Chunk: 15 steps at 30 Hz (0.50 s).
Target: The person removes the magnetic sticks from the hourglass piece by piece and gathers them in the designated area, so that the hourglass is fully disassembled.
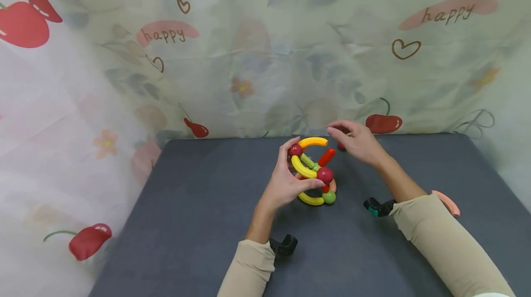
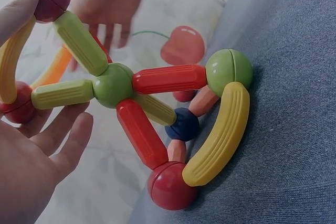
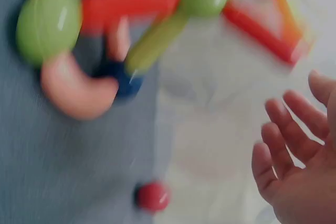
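Observation:
My left hand (image 1: 282, 186) grips a construction of toy building balls and rods, its thumb and fingers at two red balls (image 1: 325, 175) on the upper part. In the left wrist view, straight green and red rods (image 2: 169, 79) meet at a green centre ball (image 2: 113, 85). Below sit a dark blue ball (image 2: 182, 124) and a curved yellow rod (image 2: 219, 135). A curved orange rod (image 1: 313, 142) juts from the top, beside a red rod (image 1: 327, 157) with a free end. My right hand (image 3: 302, 166) holds nothing, fingers loosely spread, to the right of the construction.
On the dark table (image 1: 207, 214), a loose red ball (image 3: 152, 196) lies near the back edge, partly behind my right hand in the head view. A curved salmon rod (image 1: 448, 202) lies by my right sleeve. A printed curtain (image 1: 265, 57) hangs behind.

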Each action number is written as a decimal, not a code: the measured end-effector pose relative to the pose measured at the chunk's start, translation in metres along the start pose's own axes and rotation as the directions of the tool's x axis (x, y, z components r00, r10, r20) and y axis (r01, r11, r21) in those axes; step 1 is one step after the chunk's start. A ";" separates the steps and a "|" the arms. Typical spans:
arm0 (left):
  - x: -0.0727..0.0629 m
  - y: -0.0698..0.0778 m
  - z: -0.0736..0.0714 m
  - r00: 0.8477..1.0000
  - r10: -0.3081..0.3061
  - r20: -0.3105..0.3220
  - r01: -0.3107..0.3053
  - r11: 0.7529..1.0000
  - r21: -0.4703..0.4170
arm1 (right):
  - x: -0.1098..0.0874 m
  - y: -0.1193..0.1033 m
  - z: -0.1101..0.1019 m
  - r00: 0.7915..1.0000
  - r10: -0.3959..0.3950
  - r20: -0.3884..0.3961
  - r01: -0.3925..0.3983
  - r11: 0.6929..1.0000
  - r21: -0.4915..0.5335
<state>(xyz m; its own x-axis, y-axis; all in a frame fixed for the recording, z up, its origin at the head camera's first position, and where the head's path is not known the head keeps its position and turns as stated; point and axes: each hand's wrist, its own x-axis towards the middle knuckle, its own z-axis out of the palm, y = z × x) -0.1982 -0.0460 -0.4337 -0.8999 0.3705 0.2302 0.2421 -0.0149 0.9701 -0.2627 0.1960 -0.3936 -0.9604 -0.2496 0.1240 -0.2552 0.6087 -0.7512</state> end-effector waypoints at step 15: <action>-0.001 0.001 -0.002 1.000 -0.001 0.001 0.001 0.999 0.053 | -0.011 -0.052 0.017 0.967 -0.252 -0.044 0.231 0.934 -0.274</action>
<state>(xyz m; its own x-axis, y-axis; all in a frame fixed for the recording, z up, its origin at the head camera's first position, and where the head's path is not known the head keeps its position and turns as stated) -0.1980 -0.0476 -0.4326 -0.8996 0.3717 0.2293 0.2602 0.0344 0.9649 -0.2376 0.1546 -0.3670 -0.8690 -0.3617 0.3377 -0.4908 0.7168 -0.4952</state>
